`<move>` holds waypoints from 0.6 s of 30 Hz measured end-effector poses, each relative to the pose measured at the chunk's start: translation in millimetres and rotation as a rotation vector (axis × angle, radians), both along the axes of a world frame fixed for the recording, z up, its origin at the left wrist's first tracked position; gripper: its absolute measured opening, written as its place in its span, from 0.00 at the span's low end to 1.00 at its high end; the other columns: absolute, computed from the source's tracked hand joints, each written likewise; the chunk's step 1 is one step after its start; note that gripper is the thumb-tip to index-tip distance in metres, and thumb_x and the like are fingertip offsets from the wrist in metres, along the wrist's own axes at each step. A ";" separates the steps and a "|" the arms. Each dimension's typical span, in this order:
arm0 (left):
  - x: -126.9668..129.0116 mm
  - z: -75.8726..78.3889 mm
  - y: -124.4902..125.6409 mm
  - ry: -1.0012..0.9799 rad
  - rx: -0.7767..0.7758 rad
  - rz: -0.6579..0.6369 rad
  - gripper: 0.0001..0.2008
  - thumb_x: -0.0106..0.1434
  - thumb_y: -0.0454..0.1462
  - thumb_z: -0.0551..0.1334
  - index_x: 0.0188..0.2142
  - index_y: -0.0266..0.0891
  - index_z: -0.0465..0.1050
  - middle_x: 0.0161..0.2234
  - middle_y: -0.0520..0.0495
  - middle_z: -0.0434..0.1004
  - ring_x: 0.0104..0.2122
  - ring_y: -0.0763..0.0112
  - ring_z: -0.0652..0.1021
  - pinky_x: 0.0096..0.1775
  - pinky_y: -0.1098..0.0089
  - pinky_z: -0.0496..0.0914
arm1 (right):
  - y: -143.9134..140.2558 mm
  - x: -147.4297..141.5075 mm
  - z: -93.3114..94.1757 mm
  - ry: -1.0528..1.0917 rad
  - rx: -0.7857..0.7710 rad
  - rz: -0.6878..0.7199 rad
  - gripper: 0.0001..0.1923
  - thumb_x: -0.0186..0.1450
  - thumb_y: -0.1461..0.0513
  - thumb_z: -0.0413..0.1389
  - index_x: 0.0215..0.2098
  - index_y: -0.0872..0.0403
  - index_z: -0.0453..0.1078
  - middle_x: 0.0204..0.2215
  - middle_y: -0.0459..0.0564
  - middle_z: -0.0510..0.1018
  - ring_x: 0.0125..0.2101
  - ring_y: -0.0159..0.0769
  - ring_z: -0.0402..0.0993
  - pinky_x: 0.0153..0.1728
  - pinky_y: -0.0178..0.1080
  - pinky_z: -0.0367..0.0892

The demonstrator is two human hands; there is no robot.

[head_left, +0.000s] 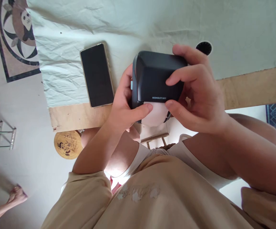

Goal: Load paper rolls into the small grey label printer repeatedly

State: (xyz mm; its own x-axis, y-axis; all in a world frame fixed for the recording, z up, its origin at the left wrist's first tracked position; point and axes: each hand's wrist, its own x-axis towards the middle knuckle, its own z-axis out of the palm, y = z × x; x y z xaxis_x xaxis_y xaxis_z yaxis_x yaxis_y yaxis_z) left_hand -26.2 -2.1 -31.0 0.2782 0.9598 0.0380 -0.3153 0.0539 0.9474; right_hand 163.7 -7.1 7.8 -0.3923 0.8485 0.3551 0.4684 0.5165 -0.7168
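Black NIIMBOT device (159, 74) gripped from both sides

Head view: the boxy, dark-shelled device is at the near edge of the bench (80, 117), in front of the wearer's body. Whether its underside touches the bench cannot be told from this angle. Its lettering faces the wearer, and a white piece (154, 114) shows below the lettering, at the near side. A light blue tab (131, 85) sticks out on the left.

The left hand (121, 109) is clamped on the device's left side, its thumb lying over the edge of the white piece. The right hand (203, 95) is clamped on the right side: one fingertip rests on the lid, another finger reaches the far corner, and the thumb tip is by the near edge, just beside the lettering.

Pale green cloth (59, 73), wrinkled at the left, covers most of the bench and leaves a wooden strip bare along the near side. A phone (97, 76) with a dark screen lies left of the device, near the left hand. Beyond the right hand is a round dark object (204, 47) with a white rim, partly covered by that hand.

Below the bench, at the left, shows a round yellow stool top (67, 144) with a panda and bamboo design. Farther left, another person's foot (17, 193) is on the pale floor (40, 178).
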 end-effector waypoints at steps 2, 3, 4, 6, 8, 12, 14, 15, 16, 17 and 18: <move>0.8 3.2 -0.9 -0.003 -0.002 0.017 0.31 0.46 0.45 0.70 0.49 0.46 0.65 0.43 0.49 0.73 0.42 0.67 0.76 0.41 0.69 0.74 | -0.9 -0.7 -5.7 0.065 -0.099 0.005 0.24 0.61 0.58 0.52 0.54 0.48 0.54 0.58 0.51 0.58 0.42 0.30 0.70 0.28 0.31 0.67; 1.3 5.4 -1.4 0.000 -0.013 0.017 0.30 0.47 0.47 0.69 0.48 0.46 0.65 0.43 0.48 0.73 0.42 0.66 0.76 0.42 0.68 0.73 | -1.1 -1.0 -8.2 0.099 -0.162 0.016 0.28 0.61 0.56 0.51 0.57 0.46 0.49 0.57 0.51 0.59 0.37 0.27 0.70 0.25 0.30 0.66; 1.9 8.0 -1.8 0.009 -0.030 0.016 0.29 0.47 0.49 0.69 0.48 0.45 0.65 0.41 0.48 0.73 0.43 0.64 0.77 0.42 0.67 0.73 | -1.0 -1.2 -10.0 0.127 -0.226 0.030 0.31 0.62 0.55 0.51 0.60 0.45 0.44 0.55 0.51 0.61 0.32 0.23 0.69 0.23 0.29 0.65; 2.9 13.2 -2.5 0.031 -0.067 0.015 0.30 0.48 0.52 0.67 0.48 0.44 0.66 0.39 0.47 0.73 0.43 0.61 0.77 0.40 0.66 0.73 | -0.3 -1.6 -11.3 0.169 -0.340 0.060 0.35 0.62 0.54 0.51 0.62 0.44 0.38 0.52 0.51 0.64 0.26 0.20 0.65 0.21 0.28 0.64; 3.4 17.7 -2.9 0.040 -0.095 0.026 0.30 0.48 0.53 0.67 0.47 0.43 0.66 0.38 0.47 0.73 0.43 0.59 0.77 0.39 0.67 0.73 | 1.2 -2.0 -9.6 0.195 -0.425 0.086 0.35 0.63 0.53 0.51 0.61 0.44 0.36 0.48 0.49 0.65 0.25 0.19 0.64 0.21 0.28 0.65; 2.9 21.8 -2.9 0.023 -0.101 0.008 0.27 0.49 0.52 0.67 0.45 0.44 0.67 0.36 0.48 0.73 0.43 0.61 0.77 0.35 0.70 0.73 | 3.9 -3.0 -4.2 0.251 -0.532 0.142 0.33 0.63 0.53 0.51 0.60 0.43 0.37 0.47 0.48 0.63 0.25 0.18 0.62 0.22 0.25 0.65; 2.3 22.0 -2.8 0.000 -0.090 -0.013 0.24 0.51 0.50 0.66 0.45 0.44 0.67 0.35 0.50 0.73 0.41 0.65 0.77 0.34 0.71 0.72 | 4.6 -3.6 -3.3 0.273 -0.556 0.152 0.33 0.63 0.54 0.52 0.59 0.43 0.37 0.48 0.49 0.62 0.25 0.17 0.62 0.22 0.25 0.65; 2.2 21.8 -2.7 -0.020 -0.083 -0.025 0.22 0.52 0.48 0.66 0.44 0.44 0.68 0.35 0.50 0.73 0.40 0.67 0.77 0.34 0.72 0.72 | 4.9 -3.8 -3.5 0.279 -0.560 0.153 0.33 0.63 0.54 0.52 0.59 0.43 0.37 0.48 0.49 0.62 0.25 0.17 0.62 0.21 0.25 0.65; 2.2 21.3 -2.7 -0.046 -0.073 -0.041 0.19 0.53 0.45 0.66 0.43 0.44 0.68 0.35 0.50 0.73 0.38 0.69 0.77 0.34 0.73 0.71 | 5.1 -4.0 -3.9 0.283 -0.560 0.156 0.33 0.62 0.54 0.52 0.59 0.43 0.37 0.48 0.49 0.62 0.25 0.17 0.62 0.21 0.25 0.65; 2.4 20.5 -2.6 -0.072 -0.063 -0.056 0.17 0.54 0.43 0.65 0.43 0.43 0.69 0.35 0.50 0.73 0.37 0.71 0.76 0.34 0.73 0.71 | 5.3 -4.0 -4.5 0.284 -0.554 0.161 0.33 0.62 0.54 0.52 0.59 0.43 0.37 0.49 0.50 0.62 0.25 0.17 0.62 0.21 0.25 0.65; 2.7 19.6 -2.5 -0.095 -0.055 -0.063 0.16 0.55 0.41 0.65 0.42 0.42 0.69 0.35 0.50 0.73 0.35 0.73 0.76 0.33 0.74 0.70 | 5.5 -4.1 -5.1 0.284 -0.548 0.168 0.33 0.62 0.54 0.52 0.59 0.43 0.37 0.49 0.50 0.63 0.25 0.17 0.62 0.21 0.25 0.65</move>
